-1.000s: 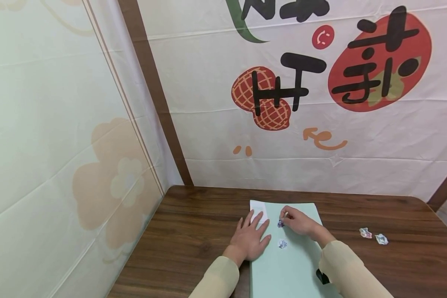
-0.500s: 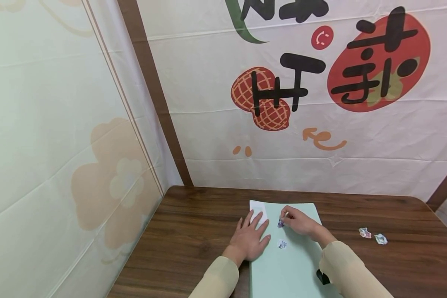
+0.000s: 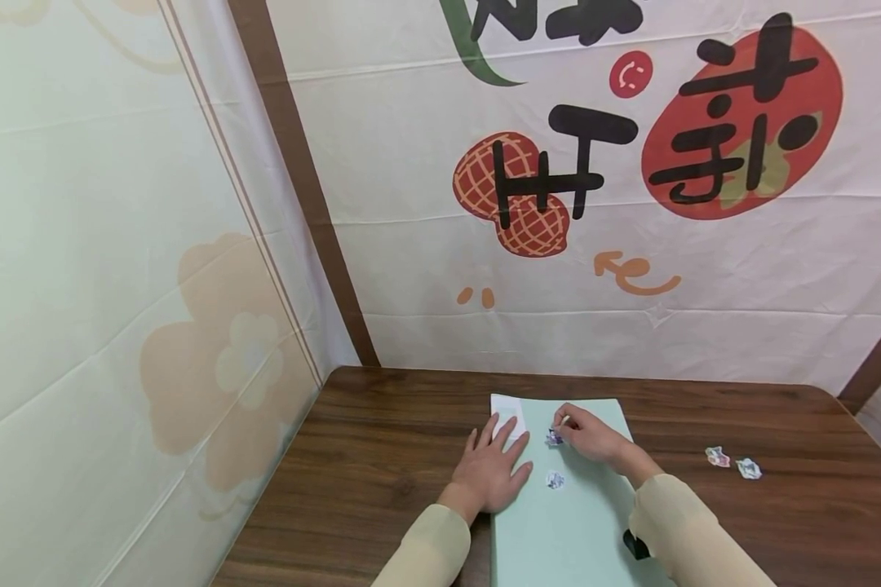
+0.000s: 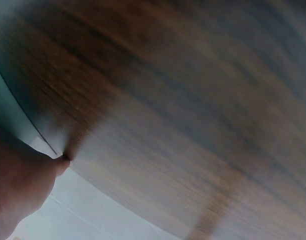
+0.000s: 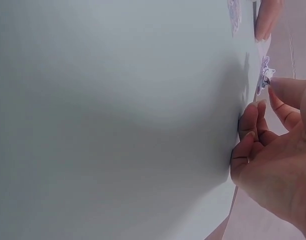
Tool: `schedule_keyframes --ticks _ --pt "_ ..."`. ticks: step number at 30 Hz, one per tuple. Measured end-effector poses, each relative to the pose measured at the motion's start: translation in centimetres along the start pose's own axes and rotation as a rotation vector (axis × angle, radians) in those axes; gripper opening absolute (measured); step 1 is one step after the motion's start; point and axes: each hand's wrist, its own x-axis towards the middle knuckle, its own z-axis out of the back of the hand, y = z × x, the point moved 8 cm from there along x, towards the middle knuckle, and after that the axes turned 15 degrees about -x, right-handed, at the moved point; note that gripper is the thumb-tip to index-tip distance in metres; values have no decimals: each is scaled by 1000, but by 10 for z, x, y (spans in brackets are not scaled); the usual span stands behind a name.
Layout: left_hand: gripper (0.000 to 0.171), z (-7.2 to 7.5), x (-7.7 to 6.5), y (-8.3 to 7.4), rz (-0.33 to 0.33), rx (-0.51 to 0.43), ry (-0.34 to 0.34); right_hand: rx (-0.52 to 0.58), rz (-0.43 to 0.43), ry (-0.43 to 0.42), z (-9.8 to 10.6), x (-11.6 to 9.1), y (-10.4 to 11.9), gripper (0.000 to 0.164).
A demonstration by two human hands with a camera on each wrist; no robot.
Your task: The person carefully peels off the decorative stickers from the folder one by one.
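A pale green pad or folder (image 3: 558, 538) lies on the table. My left hand (image 3: 488, 471) rests on its left edge with fingers spread, some over a white paper (image 3: 505, 404) at the far left corner. With thumb and forefinger, my right hand (image 3: 591, 436) pinches a small purple-and-white sticker (image 5: 263, 79). The sticker stands tilted above the far part of the green surface, and the curled lower fingers rest on that surface. Nearer to me, a second purple-and-white sticker (image 3: 555, 480) lies flat on the green. The left wrist view shows only part of the left hand (image 4: 23, 182).
Two more small cut-out stickers, one pinkish (image 3: 718, 456) and one bluish (image 3: 749, 469), lie on the dark wooden table (image 3: 382, 456) at the right. A black object (image 3: 635, 545) shows under the right sleeve. Printed cloth (image 3: 411, 244) hangs behind the table.
The sticker in my right fingers has tipped slightly, so more of its face shows. Both hands stay almost in place, and the head view has shifted a little.
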Motion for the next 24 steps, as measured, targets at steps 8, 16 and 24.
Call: schedule_keyframes --ticks 8,16,24 --pt "61 0 0 0 -6 -5 -22 2 21 -19 3 -4 -2 4" --pt "60 -3 0 1 -16 -21 -26 -18 76 -39 18 -14 -2 6" --pt "60 -3 0 2 -18 -29 -23 -42 154 -63 39 -27 -6 6"
